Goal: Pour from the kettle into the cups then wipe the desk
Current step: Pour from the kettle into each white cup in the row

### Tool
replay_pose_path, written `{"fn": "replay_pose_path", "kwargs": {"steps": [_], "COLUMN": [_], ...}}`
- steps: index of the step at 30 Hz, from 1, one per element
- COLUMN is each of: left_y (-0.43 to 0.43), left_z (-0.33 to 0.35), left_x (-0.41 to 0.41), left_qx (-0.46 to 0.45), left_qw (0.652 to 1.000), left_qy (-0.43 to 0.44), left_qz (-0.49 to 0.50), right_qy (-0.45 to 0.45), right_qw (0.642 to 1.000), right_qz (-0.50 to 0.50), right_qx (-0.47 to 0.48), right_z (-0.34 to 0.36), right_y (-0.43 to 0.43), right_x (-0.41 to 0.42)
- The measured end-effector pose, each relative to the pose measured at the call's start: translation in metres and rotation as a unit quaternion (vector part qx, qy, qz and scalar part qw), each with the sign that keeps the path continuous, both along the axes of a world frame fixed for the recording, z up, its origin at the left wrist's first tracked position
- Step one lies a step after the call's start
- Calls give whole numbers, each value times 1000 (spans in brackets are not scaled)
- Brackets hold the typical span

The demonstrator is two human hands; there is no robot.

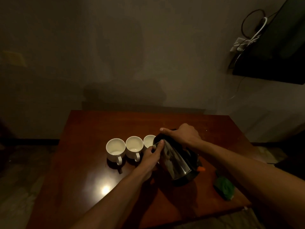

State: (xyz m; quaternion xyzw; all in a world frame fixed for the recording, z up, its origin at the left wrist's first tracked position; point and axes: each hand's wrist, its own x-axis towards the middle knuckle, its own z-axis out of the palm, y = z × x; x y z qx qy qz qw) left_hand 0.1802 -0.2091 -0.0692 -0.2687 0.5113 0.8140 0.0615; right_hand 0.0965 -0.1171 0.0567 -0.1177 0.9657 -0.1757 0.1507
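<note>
Three white cups stand in a row on the brown desk: the left cup, the middle cup and the right cup. A steel kettle with a black top is tilted left, its spout end over the right cup. My right hand grips the kettle's top from above. My left hand presses its fingers against the kettle's side near the spout. The right cup is partly hidden behind the kettle and my left hand. A green cloth lies on the desk to the right.
The desk stands against a grey wall. A dark screen with cables and a socket hangs on the wall at the upper right. A lamp's reflection shines on the desk's front left part. Floor shows on both sides of the desk.
</note>
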Motion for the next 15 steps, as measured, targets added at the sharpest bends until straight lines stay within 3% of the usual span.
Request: {"fn": "replay_pose_path", "kwargs": {"steps": [10, 15], "left_y": [-2, -1], "left_z": [1, 7], "left_x": [2, 2], "left_qx": [-3, -46], "left_qw": [1000, 999], "left_qy": [0, 9], "left_qz": [3, 7], "right_qy": [7, 3], "right_qw": [1000, 999], "right_qz": [4, -30], "right_qx": [15, -39], "right_z": [3, -2], "right_y": [-4, 10], "right_x": [1, 5]}}
